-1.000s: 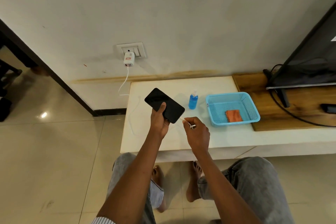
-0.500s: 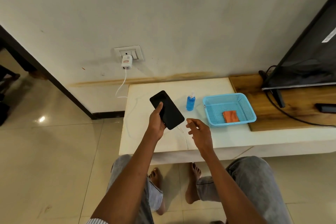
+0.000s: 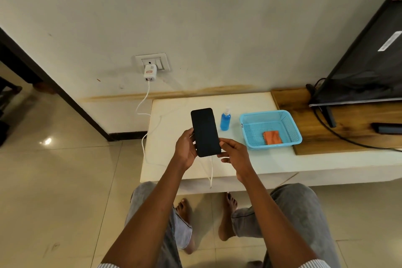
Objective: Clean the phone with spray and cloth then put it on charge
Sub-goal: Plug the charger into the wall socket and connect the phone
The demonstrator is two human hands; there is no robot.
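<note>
**Both hands on the phone, cable hanging from its lower edge**

Left hand (image 3: 186, 148) grips the phone (image 3: 205, 131) by its left edge, above the white table (image 3: 169, 128). My right hand (image 3: 233, 152) has come in from the side, and its fingers now curl against the lower right corner. A moment ago that hand hovered apart and the phone lay tilted; now it stands nearly upright. The white cable (image 3: 211, 172) hangs from the phone's bottom edge, running back to the charger (image 3: 150, 72), so I judge charging connected. Spray bottle (image 3: 225, 120) and orange cloth (image 3: 272, 137) in the blue basket (image 3: 289, 124) sit untouched.
</note>
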